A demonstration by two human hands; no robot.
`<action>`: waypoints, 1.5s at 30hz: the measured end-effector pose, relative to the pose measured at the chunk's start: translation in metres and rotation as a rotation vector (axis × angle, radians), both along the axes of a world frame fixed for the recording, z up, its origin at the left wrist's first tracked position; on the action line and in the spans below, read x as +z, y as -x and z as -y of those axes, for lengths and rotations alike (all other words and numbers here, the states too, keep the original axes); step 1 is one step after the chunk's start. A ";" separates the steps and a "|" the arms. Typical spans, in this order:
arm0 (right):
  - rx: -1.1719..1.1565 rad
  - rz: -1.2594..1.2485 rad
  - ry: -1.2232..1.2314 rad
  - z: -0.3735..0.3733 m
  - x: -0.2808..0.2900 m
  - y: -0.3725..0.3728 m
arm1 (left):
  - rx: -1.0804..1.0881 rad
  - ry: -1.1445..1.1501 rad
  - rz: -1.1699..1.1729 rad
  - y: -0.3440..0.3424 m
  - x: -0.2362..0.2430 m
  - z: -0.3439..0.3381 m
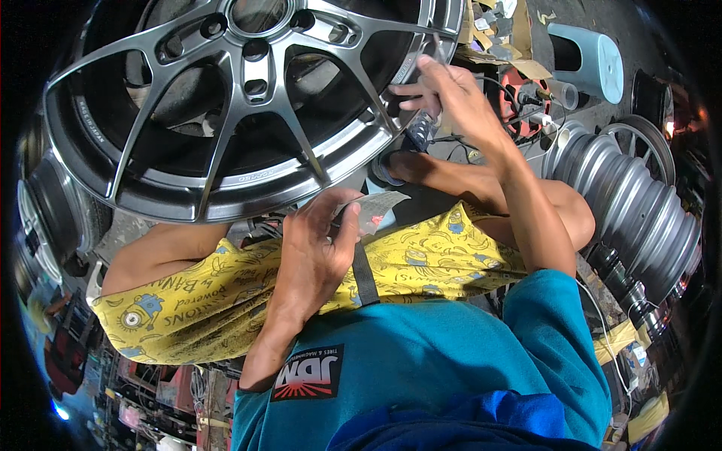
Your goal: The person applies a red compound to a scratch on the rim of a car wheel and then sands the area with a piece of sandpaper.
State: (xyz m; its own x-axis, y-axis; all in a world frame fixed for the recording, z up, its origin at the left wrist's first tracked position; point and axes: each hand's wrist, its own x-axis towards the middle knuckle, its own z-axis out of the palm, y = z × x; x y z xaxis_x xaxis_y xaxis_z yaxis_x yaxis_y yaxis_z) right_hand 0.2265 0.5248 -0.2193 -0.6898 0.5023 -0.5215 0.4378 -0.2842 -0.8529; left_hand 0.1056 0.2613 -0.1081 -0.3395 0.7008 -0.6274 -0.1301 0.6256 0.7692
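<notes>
A large grey alloy wheel (256,105) with split spokes and a polished lip fills the upper left, tilted in front of my knees. My left hand (320,233) is closed on a thin grey sheet (383,201), pinched between thumb and fingers just below the wheel's near rim. The sheet looks like sandpaper or paper; which one I cannot tell. Beside the rim's right edge is my right hand (444,94), thumb and forefinger pinched together, its other fingers pointing toward the wheel. A thin, blurred thing seems to stick up from that pinch, too small to name.
Silver wheel barrels (632,203) lie at the right, near a spoked wheel (643,146). A light blue plastic stool (602,68) lies at the upper right, beside a cardboard box (519,34) of scraps. An orange cable reel (519,101) with cords sits near my right forearm. More wheels (37,218) stand at left.
</notes>
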 end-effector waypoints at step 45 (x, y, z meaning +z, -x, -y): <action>-0.358 0.359 -1.016 0.071 -0.031 0.019 | -0.048 -0.007 -0.008 0.000 0.003 -0.003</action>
State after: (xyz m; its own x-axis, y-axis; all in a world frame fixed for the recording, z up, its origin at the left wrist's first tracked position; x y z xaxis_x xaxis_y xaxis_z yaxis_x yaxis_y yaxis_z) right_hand 0.2073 0.4535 -0.2500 -0.3140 0.9440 0.1015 0.7361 0.3095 -0.6019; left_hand 0.1060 0.2646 -0.1048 -0.3100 0.7206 -0.6202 -0.0938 0.6259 0.7742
